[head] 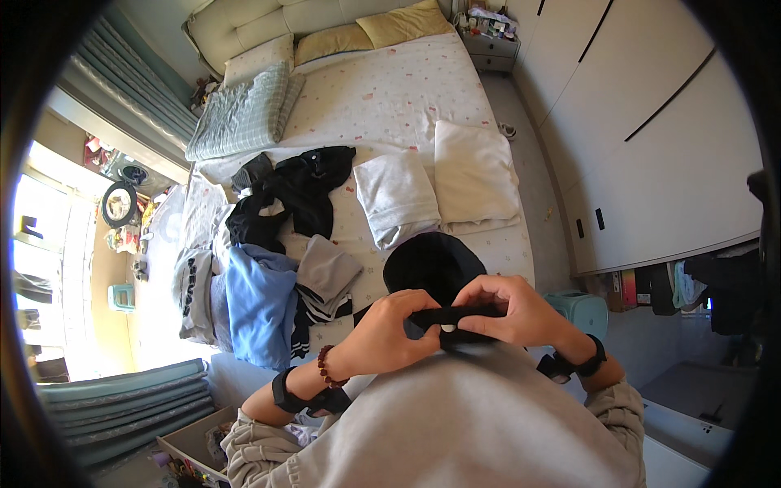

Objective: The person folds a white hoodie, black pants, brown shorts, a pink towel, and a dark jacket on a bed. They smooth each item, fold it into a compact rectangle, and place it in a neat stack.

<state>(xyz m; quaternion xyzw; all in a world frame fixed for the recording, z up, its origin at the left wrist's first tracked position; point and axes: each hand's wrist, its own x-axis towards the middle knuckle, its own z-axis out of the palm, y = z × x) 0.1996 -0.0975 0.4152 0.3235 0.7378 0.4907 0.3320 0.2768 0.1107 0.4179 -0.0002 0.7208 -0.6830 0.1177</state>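
Note:
Both hands are close together in front of my chest, pinching a black cloth item (434, 263). Its rounded upper part lies on the bed's edge, and a narrow black band runs between my fingers. My left hand (393, 332) grips the band's left side, with thumb and forefinger pressed near a small white spot, perhaps a button. My right hand (512, 311) pinches the band's right side. Just beyond lie a folded light grey garment (396, 192) and a folded cream-white one (476, 174). The item's lower part is partly hidden by my hands.
Left on the bed are black clothes (305, 189), a blue garment (259, 305), a grey-beige folded garment (329, 268) and a grey one with lettering (195, 293). A checked quilt (238, 116) sits farther back. A teal stool (579, 311) and wardrobe (647, 152) stand right; an open drawer (198, 436) lower left.

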